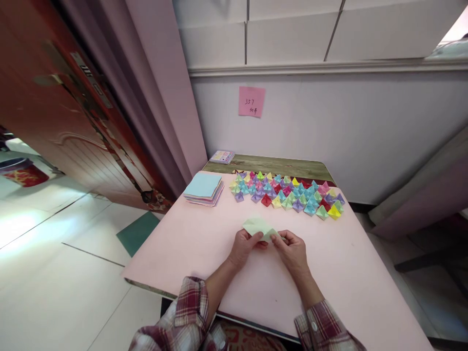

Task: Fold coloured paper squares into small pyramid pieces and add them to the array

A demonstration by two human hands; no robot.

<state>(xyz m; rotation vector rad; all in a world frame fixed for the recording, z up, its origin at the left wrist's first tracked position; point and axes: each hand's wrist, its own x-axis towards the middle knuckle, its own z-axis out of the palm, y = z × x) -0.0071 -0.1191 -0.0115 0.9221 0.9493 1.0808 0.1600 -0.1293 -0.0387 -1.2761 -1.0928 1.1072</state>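
A pale green sheet of origami paper (258,225), partly folded, is held above the pink table top. My left hand (244,247) pinches its left side between thumb and fingers. At the right side of the paper, my right hand (292,249) is closed on the edge with thumb and fingertips. Beyond my hands, rows of small folded paper pieces (288,195) in many colours stand close together. To the left of them lies a stack of square paper sheets (204,186) with light blue on top.
The table (204,243) has a pink cover, with a wooden strip (281,165) at its back edge. A small printed packet (222,156) lies at the back left corner. A pink note (251,101) is on the wall. A red door (73,97) stands at left.
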